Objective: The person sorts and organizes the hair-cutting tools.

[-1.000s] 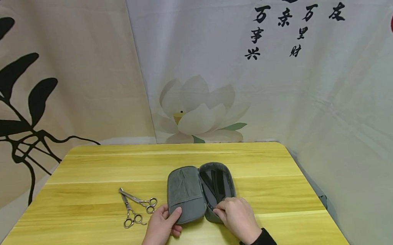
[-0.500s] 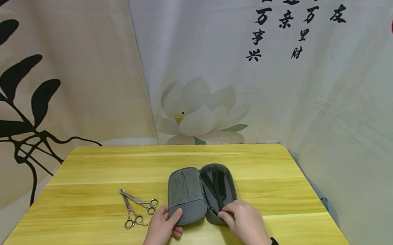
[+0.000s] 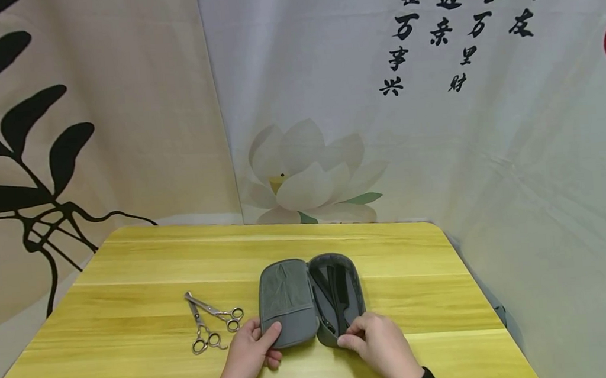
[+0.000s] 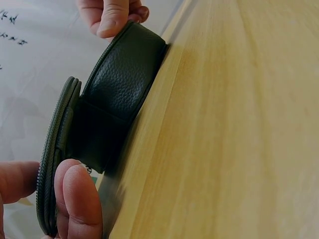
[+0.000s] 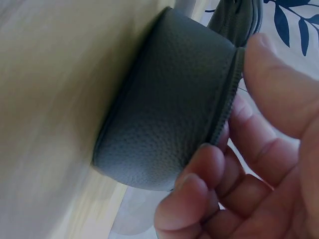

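- Head view: an open grey zip case (image 3: 310, 300) is seen lying near the front edge of a yellow wooden table (image 3: 134, 356), with both hands at its near end. Compared with a second ago, the case is hardly shifted; the right hand (image 3: 380, 344) is drawn back a little toward the near rim of the right half, where black tools are tucked inside (a comb-like piece (image 3: 340, 293) can be made out). This is read as the case being steadied rather than emptied. The left hand (image 3: 252, 352) is set on the left half, thumb laid on top near the corner. Two pairs of scissors (image 3: 210, 319) are left crossed on the table just left of the case, untouched.
- Left wrist view: the case (image 4: 107, 114) is shown from the side, resting on the table (image 4: 234, 124). The left hand's fingers (image 4: 77, 199) are clamped on the zip edge of the nearer half, thumb opposite. At the far end, the right hand's fingertips (image 4: 112, 17) are seen pressed over the other rim.
- Right wrist view: the pebbled outer shell of the case (image 5: 169, 104) is filled by the frame. The right hand's fingers (image 5: 199, 194) are curled under the rim and the thumb (image 5: 279, 84) is closed over the zip, so the edge is pinched, not merely touched.
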Demonstrator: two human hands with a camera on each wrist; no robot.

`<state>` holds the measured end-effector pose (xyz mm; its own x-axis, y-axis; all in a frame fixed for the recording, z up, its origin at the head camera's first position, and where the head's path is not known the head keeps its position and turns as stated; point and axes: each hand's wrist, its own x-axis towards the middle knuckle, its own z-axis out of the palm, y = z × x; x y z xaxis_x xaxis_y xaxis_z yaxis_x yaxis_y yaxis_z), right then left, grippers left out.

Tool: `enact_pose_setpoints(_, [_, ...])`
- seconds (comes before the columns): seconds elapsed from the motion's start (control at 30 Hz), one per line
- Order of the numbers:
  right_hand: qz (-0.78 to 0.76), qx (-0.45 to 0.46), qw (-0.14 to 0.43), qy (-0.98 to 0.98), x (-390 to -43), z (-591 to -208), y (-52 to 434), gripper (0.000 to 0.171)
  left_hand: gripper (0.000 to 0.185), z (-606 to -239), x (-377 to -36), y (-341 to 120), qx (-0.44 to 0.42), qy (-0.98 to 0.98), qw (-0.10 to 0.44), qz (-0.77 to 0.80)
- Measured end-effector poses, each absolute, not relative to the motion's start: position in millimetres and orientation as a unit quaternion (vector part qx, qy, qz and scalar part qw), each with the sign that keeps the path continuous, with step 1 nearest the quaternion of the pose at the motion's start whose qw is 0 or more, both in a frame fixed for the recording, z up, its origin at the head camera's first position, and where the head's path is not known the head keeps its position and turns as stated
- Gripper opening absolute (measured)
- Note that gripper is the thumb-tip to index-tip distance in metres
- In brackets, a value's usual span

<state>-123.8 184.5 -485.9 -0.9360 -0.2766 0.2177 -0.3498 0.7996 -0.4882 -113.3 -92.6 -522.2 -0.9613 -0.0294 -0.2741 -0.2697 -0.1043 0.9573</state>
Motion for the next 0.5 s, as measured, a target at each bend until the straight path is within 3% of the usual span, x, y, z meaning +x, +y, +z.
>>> enact_pose_setpoints(0.5, [0.297, 0.145, 0.032, -0.943, -123.7, -487.8, 182.8, 0.027, 0.05, -523.9, -113.6, -93.0, -0.113, 0.664, 0.082, 0.735])
